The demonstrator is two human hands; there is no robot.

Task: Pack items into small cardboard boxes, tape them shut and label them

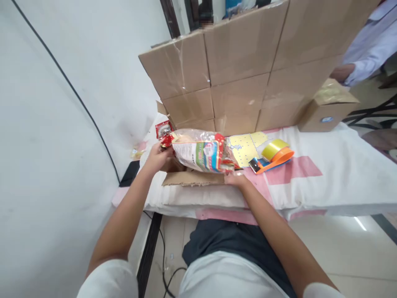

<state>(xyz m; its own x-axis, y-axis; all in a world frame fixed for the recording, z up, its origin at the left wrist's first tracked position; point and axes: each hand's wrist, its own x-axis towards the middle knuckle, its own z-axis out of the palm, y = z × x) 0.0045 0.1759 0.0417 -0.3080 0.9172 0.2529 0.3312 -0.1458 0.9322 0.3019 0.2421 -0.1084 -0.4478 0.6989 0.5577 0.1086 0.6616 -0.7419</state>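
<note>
A filled plastic packet (pixel 198 155), clear with red, white, green and blue print, lies sideways above an open cardboard box (pixel 194 179). My left hand (pixel 159 156) is closed around the packet's red gathered left end. At the other end, my right hand (pixel 235 179) grips the packet's lower right corner; its fingers are partly hidden beneath it. The box's front flap points toward me, and the packet covers most of the opening. A small red and silver sachet (pixel 163 129) shows just beyond my left hand.
Stacked taped cartons (pixel 238 91) form a wall behind the box. An orange tape dispenser with yellow tape (pixel 276 155) lies right on the cloth-covered table (pixel 350 165). Farther right stands another carton (pixel 325 111), near a person's sleeve (pixel 372 45). A black phone-like object (pixel 129 174) sits left.
</note>
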